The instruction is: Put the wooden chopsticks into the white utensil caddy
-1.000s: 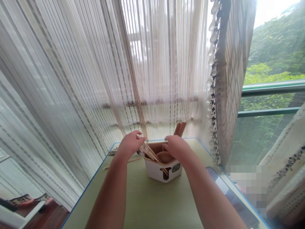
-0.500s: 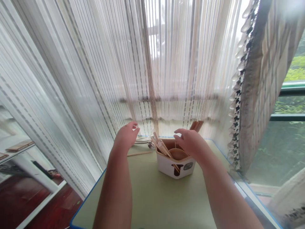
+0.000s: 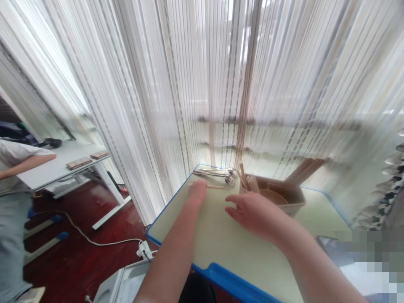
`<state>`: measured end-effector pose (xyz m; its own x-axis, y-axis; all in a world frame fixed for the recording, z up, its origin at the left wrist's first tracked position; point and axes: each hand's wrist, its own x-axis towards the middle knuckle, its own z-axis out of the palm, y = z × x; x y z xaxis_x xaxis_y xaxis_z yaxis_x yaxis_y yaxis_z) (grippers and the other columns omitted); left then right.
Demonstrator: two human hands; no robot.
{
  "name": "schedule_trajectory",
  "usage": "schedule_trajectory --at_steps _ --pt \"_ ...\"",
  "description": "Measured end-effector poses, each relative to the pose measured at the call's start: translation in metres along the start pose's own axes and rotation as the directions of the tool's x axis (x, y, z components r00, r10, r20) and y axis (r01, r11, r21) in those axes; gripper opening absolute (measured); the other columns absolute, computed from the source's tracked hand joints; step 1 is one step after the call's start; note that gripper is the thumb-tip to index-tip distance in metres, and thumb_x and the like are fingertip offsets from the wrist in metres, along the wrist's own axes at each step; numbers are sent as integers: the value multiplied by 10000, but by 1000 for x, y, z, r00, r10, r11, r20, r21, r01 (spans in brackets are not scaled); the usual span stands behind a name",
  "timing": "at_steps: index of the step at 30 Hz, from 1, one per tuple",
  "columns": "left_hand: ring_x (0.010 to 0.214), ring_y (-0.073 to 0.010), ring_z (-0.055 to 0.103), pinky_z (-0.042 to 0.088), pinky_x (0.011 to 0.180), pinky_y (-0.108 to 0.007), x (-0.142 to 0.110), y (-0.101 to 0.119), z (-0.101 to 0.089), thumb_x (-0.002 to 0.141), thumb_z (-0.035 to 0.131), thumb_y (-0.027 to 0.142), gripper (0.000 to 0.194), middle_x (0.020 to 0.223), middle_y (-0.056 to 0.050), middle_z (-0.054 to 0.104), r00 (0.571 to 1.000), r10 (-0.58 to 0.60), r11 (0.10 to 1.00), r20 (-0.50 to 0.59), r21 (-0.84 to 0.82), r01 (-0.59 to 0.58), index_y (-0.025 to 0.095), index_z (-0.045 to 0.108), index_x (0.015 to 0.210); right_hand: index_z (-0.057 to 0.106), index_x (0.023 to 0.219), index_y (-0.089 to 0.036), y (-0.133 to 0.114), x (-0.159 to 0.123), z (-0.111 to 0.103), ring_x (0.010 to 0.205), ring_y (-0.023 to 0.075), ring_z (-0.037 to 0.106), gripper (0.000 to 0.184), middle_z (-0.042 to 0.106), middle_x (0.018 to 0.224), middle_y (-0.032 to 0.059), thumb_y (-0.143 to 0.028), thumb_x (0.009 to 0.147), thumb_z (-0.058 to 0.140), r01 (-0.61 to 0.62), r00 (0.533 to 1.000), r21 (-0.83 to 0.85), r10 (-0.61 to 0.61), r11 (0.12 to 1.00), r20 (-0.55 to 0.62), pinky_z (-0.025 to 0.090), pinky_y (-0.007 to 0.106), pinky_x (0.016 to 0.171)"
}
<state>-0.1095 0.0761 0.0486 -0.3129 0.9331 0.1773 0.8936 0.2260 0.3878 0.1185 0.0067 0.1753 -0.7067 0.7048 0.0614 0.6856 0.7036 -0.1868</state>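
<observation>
My left hand [image 3: 198, 191] is closed at the left end of a thin wooden chopstick [image 3: 218, 187] low over the table; its fingertips are hidden. My right hand [image 3: 249, 210] hovers open in front of a utensil holder [image 3: 296, 203], thumb and fingers apart, with nothing between them. It hides part of the holder's front. Wrapped sticks [image 3: 251, 183] lean at the holder's left side, and a bundle of brown chopsticks [image 3: 304, 171] slants out at the right. Several metal spoons [image 3: 214, 172] lie beyond the chopstick, near the back edge.
The pale table [image 3: 221, 248] has a blue rim. Sheer curtains [image 3: 176, 84] hang behind it. A phone-like dark object [image 3: 328, 242] lies at the right. At left, another person's arm [image 3: 31, 163] rests on a white desk [image 3: 72, 153]. A power strip [image 3: 144, 251] and cable are below.
The view has swung left. My left hand has come down to the chopstick and closed. My right hand has moved from above the holder to its front left, still open.
</observation>
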Motion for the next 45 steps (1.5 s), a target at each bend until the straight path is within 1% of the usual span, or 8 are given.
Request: schedule_trajectory --at_steps 5,12,19,25,29,34,41,45 --pt "1057 -276 497 366 909 -432 3 -4 18 834 384 113 316 1062 -131 591 999 -30 997 40 79 27 179 647 995 675 907 -194 -7 23 30 685 229 626 319 667 809 109 -358 839 410 45 985 -148 -19 988 174 426 291 555" --pt "1065 -293 503 382 875 -454 6 -4 16 857 388 168 300 1109 -171 580 986 -130 981 103 155 113 141 603 1064 679 922 -174 -8 21 30 728 266 637 319 672 842 130 -363 814 445 26 971 -123 4 992 237 449 327 572" --pt "873 -286 607 436 758 -409 -13 -16 -5 737 529 119 166 926 -201 655 948 -268 963 170 87 257 94 658 839 663 993 -192 6 16 23 789 285 637 329 671 890 134 -379 794 480 4 968 -108 23 994 249 441 344 611" --pt "781 -180 608 443 700 -279 -66 -20 -45 745 545 215 128 852 -72 679 982 -183 964 54 -187 190 176 641 819 692 857 -156 15 15 13 709 245 631 285 669 822 141 -353 798 495 8 978 -99 13 995 208 405 296 551" --pt "727 -171 619 461 696 -278 -98 7 -67 676 647 308 191 784 -45 687 995 -74 698 -66 -716 4 155 658 790 691 898 -174 17 10 1 666 214 622 339 676 808 119 -410 829 457 -6 1000 12 6 1000 -8 388 275 533" --pt "718 -173 637 487 703 -288 -102 58 -66 625 716 321 234 747 -51 695 983 -38 544 -178 -829 -129 148 684 779 677 933 -207 23 3 -10 601 169 609 373 662 675 45 -466 851 421 80 962 290 2 954 -274 403 254 554" --pt "754 -164 641 500 709 -281 -94 111 -76 714 642 335 201 831 -59 700 913 118 628 -390 -683 -373 176 699 824 617 859 -193 41 0 -16 599 140 617 294 659 718 33 -412 871 420 319 805 481 34 817 -592 439 236 552" --pt "724 -178 644 476 682 -283 -80 110 -73 728 612 357 230 776 -57 709 924 34 806 -381 -536 -250 170 713 817 600 834 -181 72 -6 -28 512 123 581 307 608 614 9 -446 858 446 388 669 437 79 811 -739 433 225 504"
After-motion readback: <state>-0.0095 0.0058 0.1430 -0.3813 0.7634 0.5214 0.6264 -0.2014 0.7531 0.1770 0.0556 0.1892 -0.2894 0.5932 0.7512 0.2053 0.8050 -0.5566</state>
